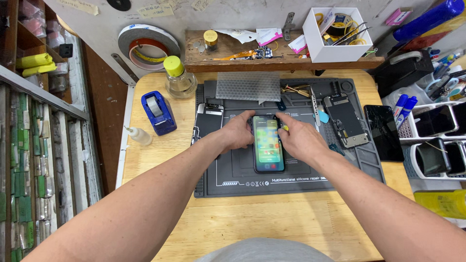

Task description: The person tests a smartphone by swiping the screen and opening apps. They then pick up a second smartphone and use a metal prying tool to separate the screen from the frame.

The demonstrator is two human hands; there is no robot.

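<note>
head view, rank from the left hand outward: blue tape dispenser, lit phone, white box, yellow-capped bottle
1. Lit phone: touching the left hand, on the grey mat.
2. Blue tape dispenser: to its left, on the wooden table.
3. Yellow-capped bottle: up and left, behind the dispenser.
4. White box: far right, on the back shelf.

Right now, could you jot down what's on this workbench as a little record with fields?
Left hand: grips the left edge of the lit smartphone
Right hand: on the smartphone's right edge and top, with a small yellow tool at the fingers
Surface: dark repair mat on a wooden table
Left of mat: blue tape dispenser, yellow-capped bottle
Right on mat: opened phone body
Behind: white box on shelf
</note>
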